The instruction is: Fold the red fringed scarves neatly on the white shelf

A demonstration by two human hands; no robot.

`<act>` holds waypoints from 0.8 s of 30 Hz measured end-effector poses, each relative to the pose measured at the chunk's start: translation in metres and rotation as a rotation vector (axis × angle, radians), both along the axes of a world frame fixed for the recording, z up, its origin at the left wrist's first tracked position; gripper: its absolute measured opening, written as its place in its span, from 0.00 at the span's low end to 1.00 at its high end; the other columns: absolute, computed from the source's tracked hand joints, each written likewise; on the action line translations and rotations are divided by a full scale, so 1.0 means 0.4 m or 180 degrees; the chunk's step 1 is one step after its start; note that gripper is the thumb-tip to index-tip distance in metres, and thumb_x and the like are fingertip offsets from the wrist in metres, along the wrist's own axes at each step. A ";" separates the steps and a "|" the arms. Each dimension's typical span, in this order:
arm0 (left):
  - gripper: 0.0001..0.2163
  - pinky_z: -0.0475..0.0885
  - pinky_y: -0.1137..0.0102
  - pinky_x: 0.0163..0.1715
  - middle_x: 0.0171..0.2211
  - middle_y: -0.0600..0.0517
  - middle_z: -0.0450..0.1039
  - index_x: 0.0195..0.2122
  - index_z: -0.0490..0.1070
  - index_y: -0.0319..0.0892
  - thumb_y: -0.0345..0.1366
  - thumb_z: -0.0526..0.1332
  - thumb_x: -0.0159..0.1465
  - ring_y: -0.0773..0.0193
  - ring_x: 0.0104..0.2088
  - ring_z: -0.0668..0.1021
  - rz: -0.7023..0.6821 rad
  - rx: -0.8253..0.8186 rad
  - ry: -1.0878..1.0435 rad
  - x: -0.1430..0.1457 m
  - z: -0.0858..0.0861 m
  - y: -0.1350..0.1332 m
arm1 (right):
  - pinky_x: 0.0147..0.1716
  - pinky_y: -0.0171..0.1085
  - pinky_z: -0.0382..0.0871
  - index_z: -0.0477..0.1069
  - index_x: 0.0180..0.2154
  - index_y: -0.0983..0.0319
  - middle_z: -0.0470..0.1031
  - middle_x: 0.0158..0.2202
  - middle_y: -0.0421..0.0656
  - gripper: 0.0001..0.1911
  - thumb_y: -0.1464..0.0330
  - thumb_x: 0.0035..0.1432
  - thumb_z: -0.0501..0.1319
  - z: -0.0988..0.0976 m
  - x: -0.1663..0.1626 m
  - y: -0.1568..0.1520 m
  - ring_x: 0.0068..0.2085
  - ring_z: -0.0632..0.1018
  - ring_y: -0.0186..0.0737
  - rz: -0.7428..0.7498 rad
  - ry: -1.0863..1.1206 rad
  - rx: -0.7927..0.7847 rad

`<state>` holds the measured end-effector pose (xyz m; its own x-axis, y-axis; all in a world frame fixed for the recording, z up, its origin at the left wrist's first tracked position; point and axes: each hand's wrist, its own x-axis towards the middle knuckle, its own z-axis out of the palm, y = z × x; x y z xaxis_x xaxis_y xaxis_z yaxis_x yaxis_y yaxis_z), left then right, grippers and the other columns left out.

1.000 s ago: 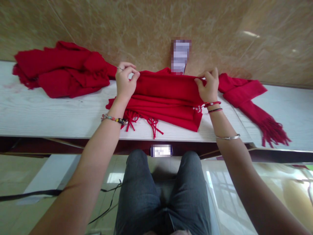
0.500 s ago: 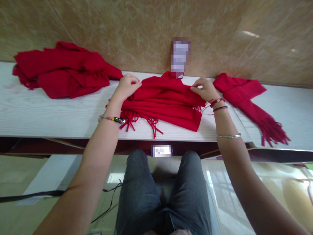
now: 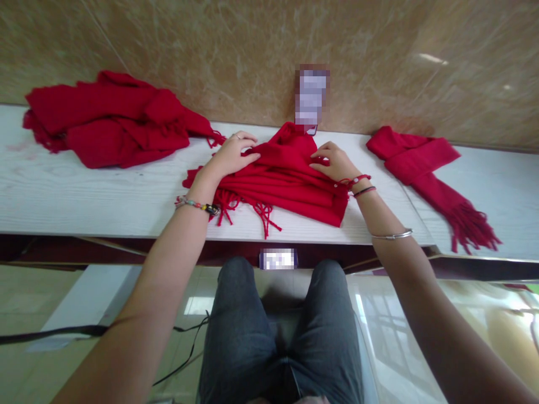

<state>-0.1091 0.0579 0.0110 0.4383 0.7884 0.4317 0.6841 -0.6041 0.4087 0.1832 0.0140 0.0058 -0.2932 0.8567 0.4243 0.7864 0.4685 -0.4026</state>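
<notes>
A red fringed scarf (image 3: 286,193) lies gathered in lengthwise pleats on the white table in front of me, its tassels hanging toward the near edge. My left hand (image 3: 236,154) rests at its left side, with thumb and fingers apart over the cloth. On the right side, my right hand (image 3: 332,161) is at the scarf's upper part, fingers curved and spread, with a gap between thumb and forefinger. Neither hand shows cloth pinched in it. The scarf's far part rises in a loose bunch between the hands, close to the phone.
A crumpled red cloth (image 3: 126,123) lies at the left. To the right is a folded red scarf (image 3: 421,163) with its fringe toward me. A phone (image 3: 311,98) with a blurred screen leans against the brown marbled wall (image 3: 210,50). The white table (image 3: 84,196) has its edge above my knees.
Both hands have let go of the scarf's upper edge and moved inward, toward each other. The cloth between them is now more bunched and narrower at the far side.
</notes>
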 end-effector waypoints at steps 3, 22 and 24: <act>0.09 0.64 0.61 0.55 0.47 0.49 0.71 0.38 0.73 0.42 0.37 0.59 0.58 0.56 0.50 0.72 0.0063 0.0060 -0.0072 0.006 0.001 -0.005 | 0.43 0.46 0.71 0.75 0.30 0.60 0.72 0.37 0.46 0.05 0.65 0.52 0.63 0.003 0.004 0.008 0.39 0.74 0.44 -0.0184 0.0100 0.0082; 0.19 0.63 0.67 0.52 0.48 0.51 0.68 0.33 0.70 0.44 0.55 0.53 0.63 0.61 0.53 0.68 0.0010 0.0188 -0.0377 -0.002 0.034 -0.027 | 0.43 0.49 0.69 0.69 0.38 0.57 0.68 0.41 0.49 0.15 0.54 0.62 0.51 0.024 0.066 0.009 0.46 0.70 0.49 -0.0562 0.0304 0.0821; 0.15 0.62 0.65 0.55 0.47 0.51 0.69 0.30 0.70 0.45 0.52 0.57 0.61 0.60 0.53 0.69 -0.0305 0.0041 -0.0119 0.013 0.025 -0.029 | 0.43 0.49 0.69 0.70 0.38 0.56 0.70 0.40 0.48 0.15 0.54 0.61 0.52 0.019 0.053 0.006 0.45 0.71 0.49 -0.0394 0.0234 0.0638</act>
